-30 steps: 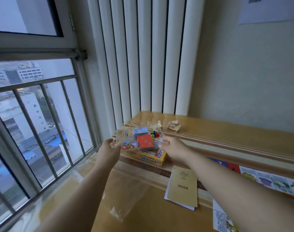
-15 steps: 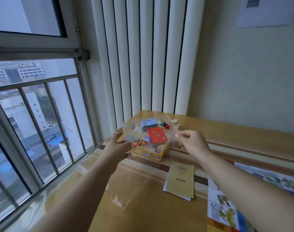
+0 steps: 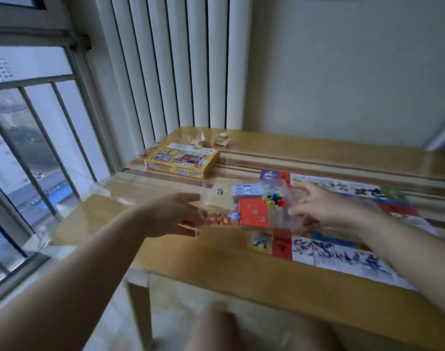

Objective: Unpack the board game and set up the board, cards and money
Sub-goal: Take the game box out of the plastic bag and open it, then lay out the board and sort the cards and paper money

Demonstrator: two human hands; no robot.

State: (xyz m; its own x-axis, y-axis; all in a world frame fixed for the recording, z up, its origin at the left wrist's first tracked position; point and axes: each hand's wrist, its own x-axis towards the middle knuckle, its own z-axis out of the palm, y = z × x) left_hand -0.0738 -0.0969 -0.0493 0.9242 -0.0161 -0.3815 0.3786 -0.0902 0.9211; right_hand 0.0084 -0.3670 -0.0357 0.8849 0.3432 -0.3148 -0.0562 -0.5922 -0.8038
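On the wooden table [image 3: 241, 272] the game board [image 3: 342, 252] lies unfolded and flat, so that step looks done. Beyond the board's far-left corner sits the yellow game box [image 3: 183, 158]. Over the board's left end both hands hold a clear plastic tray [image 3: 216, 201]. The left hand [image 3: 173, 216] grips its outer edge. The right hand [image 3: 320, 209] seems to pinch the opposite edge, though blur smears the fingers. In the tray sit the red card deck [image 3: 253, 212], banknote stack [image 3: 246, 191], coloured pawns [image 3: 275, 198] and a die [image 3: 219, 191], none laid out yet.
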